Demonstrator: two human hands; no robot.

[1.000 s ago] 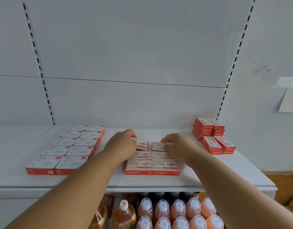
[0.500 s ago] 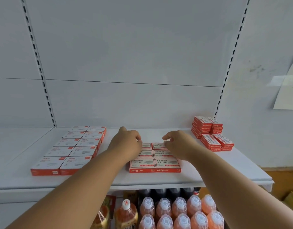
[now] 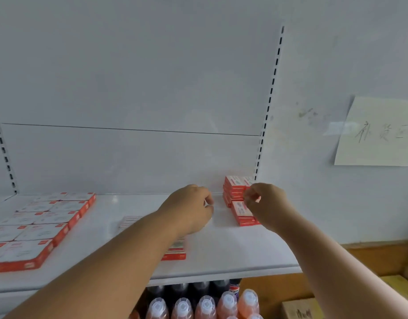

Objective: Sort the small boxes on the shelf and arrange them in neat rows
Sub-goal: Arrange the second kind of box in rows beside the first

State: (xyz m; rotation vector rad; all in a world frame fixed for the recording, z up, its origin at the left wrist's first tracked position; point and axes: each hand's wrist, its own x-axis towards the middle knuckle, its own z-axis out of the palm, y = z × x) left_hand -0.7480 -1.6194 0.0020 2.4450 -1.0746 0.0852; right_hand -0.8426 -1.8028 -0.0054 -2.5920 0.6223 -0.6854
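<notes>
left hand (image 3: 190, 209): curled, holds nothing visible | right hand (image 3: 266, 204): fingers curled, grip unclear, at stacked red-and-white cardboard boxes (image 3: 235, 188), 2 o'clock on white metal shelf (image 3: 233, 249)

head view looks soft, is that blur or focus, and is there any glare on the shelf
Head view: motion blur smears both the left hand and right hand and the print on the red-and-white small boxes; faint sheen on the white metal shelf; wide-angle bending of the slotted uprights.
</notes>
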